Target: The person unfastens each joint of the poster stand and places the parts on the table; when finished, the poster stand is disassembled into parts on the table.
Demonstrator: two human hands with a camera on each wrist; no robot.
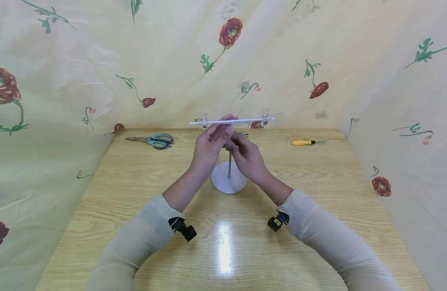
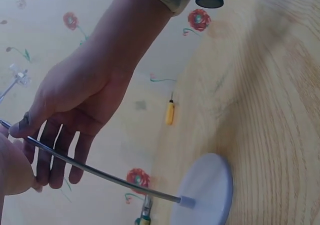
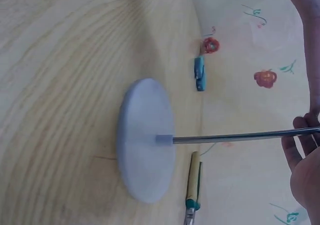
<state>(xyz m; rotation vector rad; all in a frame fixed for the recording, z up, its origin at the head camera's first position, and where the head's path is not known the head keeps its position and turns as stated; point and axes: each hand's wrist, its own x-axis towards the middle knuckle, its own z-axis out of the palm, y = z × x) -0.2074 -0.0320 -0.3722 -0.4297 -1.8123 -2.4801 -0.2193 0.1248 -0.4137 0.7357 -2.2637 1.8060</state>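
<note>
A stand has a round white base [image 1: 228, 184] on the table, with a thin metal rod [image 2: 115, 179] rising from it. Across its top runs a white crossbar [image 1: 245, 120] carrying two clear plastic clips, one clip [image 1: 203, 120] near the left end and another clip [image 1: 265, 116] near the right. My left hand [image 1: 212, 139] holds the crossbar at its middle, thumb in front just under the bar. Lower down, my right hand [image 1: 249, 155] pinches the upper rod between thumb and index finger, its other fingers loosely extended. The joint of rod and crossbar is partly hidden by the fingers.
Blue-handled scissors [image 1: 159, 140] lie at the back left of the wooden table [image 1: 136, 226]. A yellow screwdriver [image 1: 303, 142] lies at the back right. Behind the stand is a wooden-handled tool [image 3: 193, 177] with a green collar. A flowered cloth [image 1: 179, 52] hangs around the table.
</note>
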